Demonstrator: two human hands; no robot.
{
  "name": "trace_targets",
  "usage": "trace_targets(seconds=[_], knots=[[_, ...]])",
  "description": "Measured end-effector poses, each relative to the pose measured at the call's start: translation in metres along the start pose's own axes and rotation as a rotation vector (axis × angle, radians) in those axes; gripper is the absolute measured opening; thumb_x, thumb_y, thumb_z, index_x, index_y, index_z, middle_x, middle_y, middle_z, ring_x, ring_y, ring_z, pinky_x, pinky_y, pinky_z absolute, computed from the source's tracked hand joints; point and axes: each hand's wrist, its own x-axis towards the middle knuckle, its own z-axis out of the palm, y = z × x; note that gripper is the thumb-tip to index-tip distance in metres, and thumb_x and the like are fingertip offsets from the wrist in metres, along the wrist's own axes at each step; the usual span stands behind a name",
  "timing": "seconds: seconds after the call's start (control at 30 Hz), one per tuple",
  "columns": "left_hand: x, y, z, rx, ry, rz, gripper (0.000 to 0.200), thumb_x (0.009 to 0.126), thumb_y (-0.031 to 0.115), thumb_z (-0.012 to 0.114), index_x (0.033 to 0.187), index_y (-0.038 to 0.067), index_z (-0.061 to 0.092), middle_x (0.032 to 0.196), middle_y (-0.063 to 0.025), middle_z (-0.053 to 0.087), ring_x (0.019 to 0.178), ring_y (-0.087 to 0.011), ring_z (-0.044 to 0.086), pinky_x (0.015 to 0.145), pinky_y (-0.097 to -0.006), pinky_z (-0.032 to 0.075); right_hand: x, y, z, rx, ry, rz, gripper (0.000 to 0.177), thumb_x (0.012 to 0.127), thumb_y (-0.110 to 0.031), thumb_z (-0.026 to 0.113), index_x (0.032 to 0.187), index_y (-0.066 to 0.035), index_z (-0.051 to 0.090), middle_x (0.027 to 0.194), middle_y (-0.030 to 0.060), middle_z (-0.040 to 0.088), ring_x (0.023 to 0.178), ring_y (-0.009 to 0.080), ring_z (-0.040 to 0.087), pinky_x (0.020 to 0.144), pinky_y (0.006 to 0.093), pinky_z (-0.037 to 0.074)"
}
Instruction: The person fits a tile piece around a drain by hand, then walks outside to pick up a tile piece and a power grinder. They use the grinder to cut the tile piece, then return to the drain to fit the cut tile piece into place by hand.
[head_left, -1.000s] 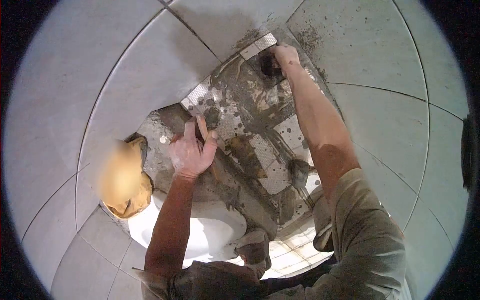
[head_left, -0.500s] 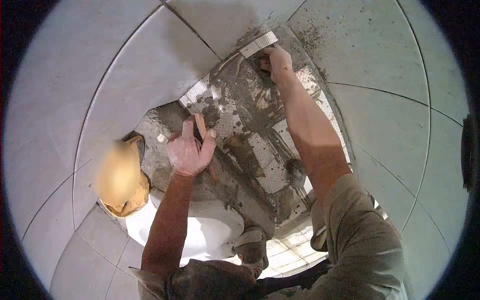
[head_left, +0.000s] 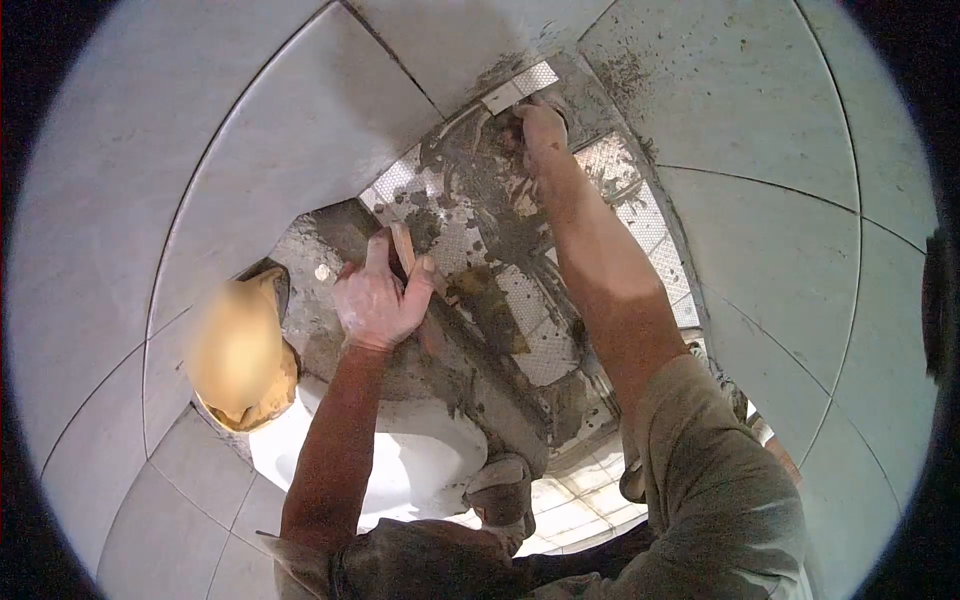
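Observation:
My left hand (head_left: 383, 308) rests on the edge of a rough cement ledge (head_left: 480, 385). An orange-brown strip (head_left: 402, 248) stands up between its thumb and forefinger. My right hand (head_left: 543, 128) reaches to the far corner, fingers bent and fingertips at the lower edge of a white mosaic tile strip (head_left: 520, 90). What those fingers hold, if anything, I cannot tell. Wet grey mortar (head_left: 470, 145) lies beside this hand. Mosaic tiles (head_left: 535, 345) spattered with mortar cover parts of the floor below.
Large pale wall tiles (head_left: 760, 110) close in on both sides. A yellow bag-like thing (head_left: 240, 350), partly blurred, stands at the left next to a white ceramic fixture (head_left: 430, 440). More mosaic tiles (head_left: 655, 240) lie along the right wall. A cap-like thing (head_left: 500, 490) shows near my body.
My right hand and forearm have shifted slightly left, showing more mosaic tiles along the right wall. The fingers now sit closer under the tile strip. My left hand stays in place.

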Motion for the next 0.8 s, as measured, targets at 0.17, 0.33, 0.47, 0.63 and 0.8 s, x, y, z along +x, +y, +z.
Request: trace_targets(seconds=[0.17,0.33,0.47,0.63,0.8], knots=[[0.0,0.001,0.001,0.01,0.024,0.028,0.053,0.081,0.048,0.063,0.105,0.001,0.059,0.054,-0.0124,0.06,0.056,-0.0342,0.064,0.063,-0.0418,0.053,-0.004,0.011,0.003,0.503,0.069,0.33,0.022,0.095,-0.006,0.044,0.115,-0.008,0.051,0.078,0.0098,0.061,0.053,0.0187,0.051,0.045,0.0335,0.043],[-0.001,0.003,0.0,-0.031,0.045,0.032,0.05,0.082,0.046,0.063,0.105,0.002,0.059,0.055,-0.0131,0.06,0.056,-0.0343,0.064,0.063,-0.0427,0.053,0.016,-0.172,-0.034,0.598,0.069,0.995,0.034,0.094,-0.006,0.043,0.128,-0.008,0.046,0.074,0.0099,0.06,0.052,0.0188,0.05,0.044,0.0338,0.04],[0.0,0.005,-0.003,-0.023,-0.044,-0.039,0.049,0.082,0.046,0.063,0.106,0.003,0.059,0.057,-0.0136,0.061,0.056,-0.034,0.064,0.063,-0.0428,0.053,0.018,-0.183,-0.026,0.725,0.055,1.076,0.049,0.094,-0.007,0.044,0.142,-0.008,0.036,0.075,0.0106,0.061,0.05,0.0181,0.049,0.043,0.0324,0.039],[0.0,0.004,-0.001,-0.027,0.056,0.057,0.048,0.083,0.044,0.063,0.107,0.002,0.059,0.056,-0.0124,0.061,0.055,-0.0338,0.064,0.062,-0.0421,0.053,0.009,-0.191,-0.028,0.654,0.047,1.074,0.057,0.094,-0.007,0.046,0.148,-0.007,0.026,0.077,0.0126,0.062,0.048,0.0186,0.049,0.042,0.0333,0.038],[0.0,0.003,0.0,-0.03,0.042,0.051,0.049,0.083,0.043,0.063,0.109,0.001,0.059,0.055,-0.0119,0.06,0.054,-0.0334,0.064,0.062,-0.0409,0.053,-0.006,-0.145,0.003,0.539,-0.095,0.935,0.059,0.093,-0.01,0.048,0.148,-0.005,0.025,0.077,0.0124,0.062,0.046,0.0185,0.049,0.041,0.0328,0.038]])
